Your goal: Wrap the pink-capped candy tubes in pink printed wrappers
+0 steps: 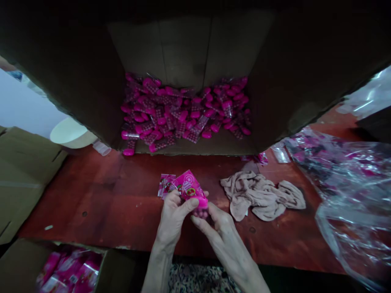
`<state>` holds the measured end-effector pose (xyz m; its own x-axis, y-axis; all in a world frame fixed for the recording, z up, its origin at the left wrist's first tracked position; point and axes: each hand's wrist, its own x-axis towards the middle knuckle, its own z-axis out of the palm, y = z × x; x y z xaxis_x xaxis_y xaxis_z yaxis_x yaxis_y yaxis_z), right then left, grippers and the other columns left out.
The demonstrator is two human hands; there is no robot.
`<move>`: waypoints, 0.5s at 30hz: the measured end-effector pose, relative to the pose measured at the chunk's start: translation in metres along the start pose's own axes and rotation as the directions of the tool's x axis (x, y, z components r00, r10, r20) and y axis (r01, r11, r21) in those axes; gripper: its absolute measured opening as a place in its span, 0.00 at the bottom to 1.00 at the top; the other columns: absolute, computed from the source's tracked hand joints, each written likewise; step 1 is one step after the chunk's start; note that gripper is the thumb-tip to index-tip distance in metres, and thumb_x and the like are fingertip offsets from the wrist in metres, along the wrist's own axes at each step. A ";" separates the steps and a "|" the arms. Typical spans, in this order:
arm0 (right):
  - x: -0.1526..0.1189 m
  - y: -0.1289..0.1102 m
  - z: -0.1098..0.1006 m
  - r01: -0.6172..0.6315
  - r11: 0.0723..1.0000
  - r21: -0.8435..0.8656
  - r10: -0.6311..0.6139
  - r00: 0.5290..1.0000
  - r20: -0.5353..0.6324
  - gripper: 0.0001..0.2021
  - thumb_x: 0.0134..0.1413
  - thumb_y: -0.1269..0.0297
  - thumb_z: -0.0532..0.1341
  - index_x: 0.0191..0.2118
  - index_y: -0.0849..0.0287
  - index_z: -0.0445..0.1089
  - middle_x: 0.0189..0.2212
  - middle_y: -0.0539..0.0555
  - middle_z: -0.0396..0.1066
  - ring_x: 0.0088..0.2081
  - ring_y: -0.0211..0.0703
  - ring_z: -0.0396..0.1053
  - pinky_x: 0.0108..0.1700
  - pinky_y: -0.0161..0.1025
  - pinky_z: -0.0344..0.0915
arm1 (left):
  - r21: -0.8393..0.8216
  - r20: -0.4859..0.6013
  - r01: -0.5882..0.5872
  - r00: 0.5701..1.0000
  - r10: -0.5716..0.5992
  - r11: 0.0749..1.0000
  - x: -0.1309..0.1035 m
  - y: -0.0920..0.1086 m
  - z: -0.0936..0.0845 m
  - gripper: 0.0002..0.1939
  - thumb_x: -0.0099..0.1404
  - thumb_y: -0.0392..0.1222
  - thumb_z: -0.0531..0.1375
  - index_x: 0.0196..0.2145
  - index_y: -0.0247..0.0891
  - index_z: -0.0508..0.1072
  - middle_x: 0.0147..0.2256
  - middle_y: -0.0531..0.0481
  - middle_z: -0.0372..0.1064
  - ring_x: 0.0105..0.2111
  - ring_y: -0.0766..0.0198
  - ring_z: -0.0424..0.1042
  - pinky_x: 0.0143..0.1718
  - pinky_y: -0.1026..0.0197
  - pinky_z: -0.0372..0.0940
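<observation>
Above the red tabletop (pixel 122 199), my left hand (pixel 173 215) is closed on a pink printed packet (pixel 188 181), with the thumb over a small pink-capped clear container (pixel 200 202). Small round pink pieces show below its cap. My right hand (pixel 221 228) pinches the same container from the right, thumb and fingertips near its lower end. Part of the container is hidden by the fingers. Beside my left hand lie a few small printed packets (pixel 165 184). A crumpled beige cloth (pixel 264 195) lies to the right of my right hand.
A large cardboard box (pixel 186 53) on its side opens toward me, with many pink-capped containers (pixel 183 114) inside. Clear plastic bagging (pixel 351 187) covers the right side. At lower left stands a carton (pixel 116 268) of pink packets (pixel 71 270). A white bowl (pixel 71 134) sits behind.
</observation>
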<state>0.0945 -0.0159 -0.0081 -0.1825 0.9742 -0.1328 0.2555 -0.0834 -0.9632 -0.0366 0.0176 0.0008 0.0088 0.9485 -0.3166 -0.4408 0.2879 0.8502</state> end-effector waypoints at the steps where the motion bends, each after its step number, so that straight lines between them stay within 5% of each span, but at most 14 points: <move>1: -0.005 0.003 -0.002 0.007 1.000 -0.012 -0.007 1.000 0.026 0.19 0.56 0.60 0.57 0.54 0.49 0.63 0.49 0.53 0.67 0.50 0.48 0.63 0.51 0.43 0.63 | 0.004 0.026 0.011 1.000 -0.011 1.000 0.000 0.000 -0.001 0.08 0.52 0.36 0.64 0.33 0.34 0.76 0.31 0.46 0.77 0.31 0.61 0.75 0.36 0.61 0.67; 5: -0.020 0.003 -0.007 0.068 0.998 -0.006 -0.066 0.992 0.112 0.20 0.60 0.61 0.52 0.57 0.45 0.57 0.58 0.48 0.58 0.59 0.44 0.54 0.60 0.44 0.53 | -0.045 0.130 0.019 0.991 -0.013 0.999 -0.003 0.002 -0.001 0.08 0.53 0.37 0.64 0.33 0.34 0.76 0.33 0.45 0.77 0.34 0.59 0.75 0.41 0.58 0.66; 9: -0.020 -0.005 -0.006 -0.021 1.000 -0.003 0.021 0.998 0.061 0.23 0.58 0.59 0.54 0.59 0.45 0.55 0.56 0.50 0.60 0.58 0.46 0.57 0.57 0.43 0.58 | -0.170 0.173 0.005 0.985 0.024 0.985 -0.008 0.002 0.002 0.12 0.53 0.42 0.64 0.36 0.36 0.76 0.35 0.44 0.77 0.37 0.55 0.74 0.42 0.54 0.66; 15: -0.019 -0.003 -0.003 -0.102 0.995 0.000 0.102 0.995 0.023 0.22 0.55 0.56 0.57 0.57 0.47 0.60 0.55 0.52 0.62 0.57 0.49 0.59 0.56 0.44 0.59 | -0.155 0.083 0.018 0.996 -0.005 0.988 -0.010 0.002 0.012 0.08 0.54 0.39 0.63 0.33 0.35 0.76 0.33 0.43 0.77 0.37 0.55 0.74 0.42 0.55 0.66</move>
<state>0.1005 -0.0336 -0.0022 -0.1777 0.9556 -0.2353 0.2728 -0.1819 -0.9447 -0.0265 0.0106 0.0111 0.0860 0.9547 -0.2849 -0.5745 0.2811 0.7687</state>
